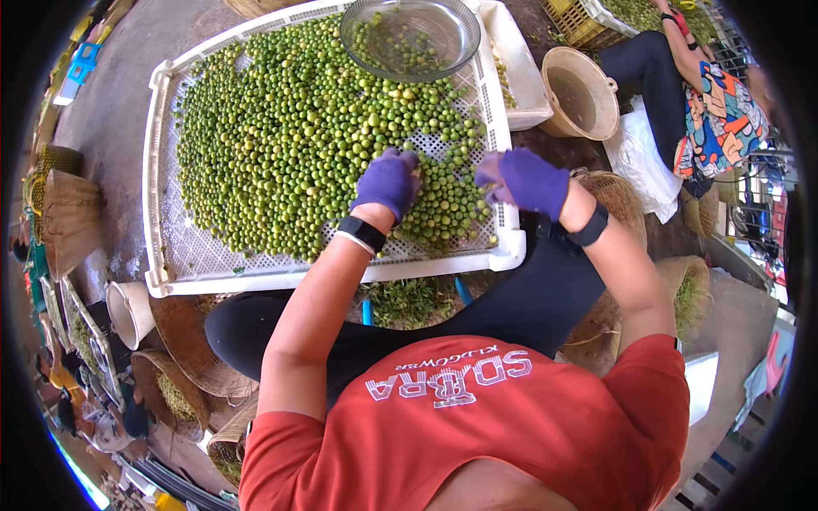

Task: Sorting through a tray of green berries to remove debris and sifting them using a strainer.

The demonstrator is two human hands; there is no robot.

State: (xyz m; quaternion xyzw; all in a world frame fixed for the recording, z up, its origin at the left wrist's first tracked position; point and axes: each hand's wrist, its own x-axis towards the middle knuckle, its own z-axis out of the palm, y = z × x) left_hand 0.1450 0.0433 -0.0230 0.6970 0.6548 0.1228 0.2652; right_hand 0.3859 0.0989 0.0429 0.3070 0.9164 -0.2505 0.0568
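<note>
A white perforated plastic tray (162,170) holds several small round green and yellowish fruits (281,145), spread thickly. My left hand (385,183), in a purple glove, rests among the fruits right of the tray's middle; its fingers curl inward, and what they hold is hidden. My right hand (526,180), also gloved, is at the tray's right edge with fingers bent toward the fruits; I cannot make out what is in them. A clear bowl (417,38) with some fruits sits on the tray's far right corner.
A white bin (524,102), a beige bucket (579,94) and a white sack (639,162) lie at the right, near a seated person (716,119) in a patterned garment. Woven baskets (175,383), another bucket (128,311) and yellow crates (579,17) surround me.
</note>
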